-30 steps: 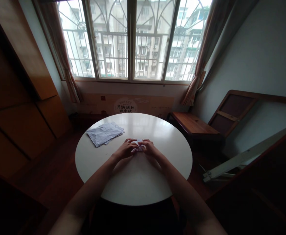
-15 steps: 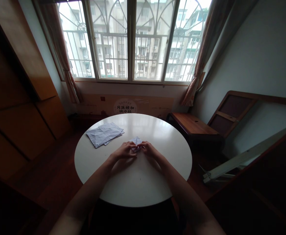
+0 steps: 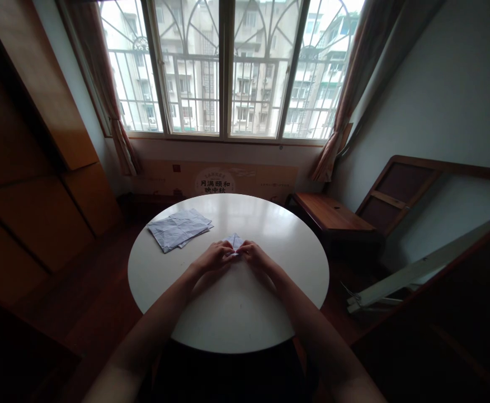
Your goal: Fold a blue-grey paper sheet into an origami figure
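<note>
A small folded piece of paper [image 3: 235, 240], pale bluish-white with a pointed top and a crease down its middle, lies on the round white table [image 3: 228, 319]. From the left, my left hand [image 3: 216, 256] pinches its lower edge. My right hand [image 3: 251, 252] grips the same edge from the right, its fingertips almost meeting those of the left. The fingers cover both lower corners of the paper. Farther back on the left of the table rests a small stack of creased paper sheets [image 3: 180, 228], touched by neither hand.
Behind the table a long printed cardboard panel [image 3: 270, 173] stands below the barred window [image 3: 253, 84]. To the right are a low wooden bench [image 3: 333, 212] and a leaning wooden frame [image 3: 400, 184]. Wooden cabinets [image 3: 35, 229] line the left side.
The fingers of both hands have shifted slightly on the paper's lower edge, and my left fingers have drawn closer together. The stack of sheets stays where it was.
</note>
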The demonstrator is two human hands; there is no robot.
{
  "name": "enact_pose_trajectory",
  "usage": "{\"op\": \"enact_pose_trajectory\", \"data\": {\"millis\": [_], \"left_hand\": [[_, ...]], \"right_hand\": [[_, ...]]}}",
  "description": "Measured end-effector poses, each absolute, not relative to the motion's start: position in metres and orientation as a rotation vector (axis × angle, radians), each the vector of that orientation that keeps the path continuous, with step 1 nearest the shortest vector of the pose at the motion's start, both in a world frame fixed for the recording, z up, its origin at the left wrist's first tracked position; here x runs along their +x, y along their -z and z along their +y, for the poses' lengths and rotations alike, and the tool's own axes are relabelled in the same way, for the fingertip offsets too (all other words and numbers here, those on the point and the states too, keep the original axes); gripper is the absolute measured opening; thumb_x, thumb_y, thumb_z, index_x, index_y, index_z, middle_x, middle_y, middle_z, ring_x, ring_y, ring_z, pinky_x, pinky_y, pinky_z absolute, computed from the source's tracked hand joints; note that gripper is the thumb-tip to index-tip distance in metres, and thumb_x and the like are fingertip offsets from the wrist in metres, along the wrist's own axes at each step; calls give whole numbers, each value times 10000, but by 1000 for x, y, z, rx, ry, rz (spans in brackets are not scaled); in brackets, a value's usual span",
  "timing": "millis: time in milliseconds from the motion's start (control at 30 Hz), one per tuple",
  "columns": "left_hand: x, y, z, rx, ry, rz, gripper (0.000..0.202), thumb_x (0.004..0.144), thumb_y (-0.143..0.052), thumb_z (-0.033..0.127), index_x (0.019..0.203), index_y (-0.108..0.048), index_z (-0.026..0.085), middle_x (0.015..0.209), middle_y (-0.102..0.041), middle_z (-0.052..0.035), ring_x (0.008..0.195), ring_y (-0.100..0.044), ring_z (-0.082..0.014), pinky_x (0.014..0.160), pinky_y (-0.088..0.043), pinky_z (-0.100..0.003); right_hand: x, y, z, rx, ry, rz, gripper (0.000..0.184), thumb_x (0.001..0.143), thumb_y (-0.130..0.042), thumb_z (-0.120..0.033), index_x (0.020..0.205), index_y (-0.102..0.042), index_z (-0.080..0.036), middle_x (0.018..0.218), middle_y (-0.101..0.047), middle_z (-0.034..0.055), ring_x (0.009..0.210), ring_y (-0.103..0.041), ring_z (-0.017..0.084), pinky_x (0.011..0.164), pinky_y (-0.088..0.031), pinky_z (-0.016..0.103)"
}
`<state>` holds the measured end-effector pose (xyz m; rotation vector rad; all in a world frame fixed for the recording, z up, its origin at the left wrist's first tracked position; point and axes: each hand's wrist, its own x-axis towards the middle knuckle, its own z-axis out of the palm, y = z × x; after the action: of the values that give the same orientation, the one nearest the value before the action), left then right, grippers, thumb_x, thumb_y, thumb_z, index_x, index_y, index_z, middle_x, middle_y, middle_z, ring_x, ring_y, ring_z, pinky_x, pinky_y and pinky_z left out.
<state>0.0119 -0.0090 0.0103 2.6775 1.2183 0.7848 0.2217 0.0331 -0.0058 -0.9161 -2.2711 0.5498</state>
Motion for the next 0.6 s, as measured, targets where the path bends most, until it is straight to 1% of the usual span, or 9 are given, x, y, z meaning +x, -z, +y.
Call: {"op": "enact_pose_trajectory", "data": {"millis": [200,333,400,500,533,567,600], "left_hand": [[13,-14,-11,2681,-745,1246,304,978,-451,353,1018,-730,238,1000,-665,-63,912,-606,-184,836,-452,-300],[13,-16,-12,2683,-745,1267,349,993,-411,338,926,-731,216,967,-664,-62,865,-599,-173,808,-449,-289],[13,-17,-12,2679,-751,1271,347,989,-420,339,901,-731,213,959,-666,-62,858,-603,-172,804,-451,-288],[12,-14,-10,2671,-767,1249,226,918,-562,365,979,-729,225,972,-676,-61,874,-617,-189,812,-463,-296],[11,-13,-8,2666,-778,1237,219,883,-615,351,1031,-719,227,982,-681,-61,883,-622,-196,818,-468,-299],[11,-10,-7,2657,-792,1225,255,854,-651,323,1084,-702,225,993,-686,-63,893,-628,-203,825,-472,-303],[10,-8,-5,2639,-813,1219,286,846,-653,276,1124,-684,219,1003,-691,-66,900,-634,-204,829,-476,-303]], "right_hand": [[223,3,30,-923,-568,-2263,224,800,-589,-114,897,-773,-196,936,-660,83,873,-611,183,830,-482,319],[224,0,27,-890,-566,-2291,168,758,-677,-160,895,-769,-195,937,-653,73,854,-609,182,808,-481,312],[224,1,28,-890,-555,-2292,134,754,-703,-187,872,-768,-197,927,-656,70,852,-609,185,801,-479,313],[222,3,30,-919,-523,-2277,103,782,-687,-194,847,-767,-196,904,-661,71,841,-610,186,786,-472,309],[222,3,31,-928,-512,-2272,107,789,-678,-186,847,-767,-195,896,-662,71,837,-609,186,782,-469,307],[221,4,31,-935,-503,-2271,116,793,-667,-174,852,-766,-194,891,-664,71,835,-609,185,782,-466,304],[221,4,32,-942,-498,-2272,127,798,-655,-162,855,-765,-191,888,-665,71,830,-609,182,780,-463,301]]}}
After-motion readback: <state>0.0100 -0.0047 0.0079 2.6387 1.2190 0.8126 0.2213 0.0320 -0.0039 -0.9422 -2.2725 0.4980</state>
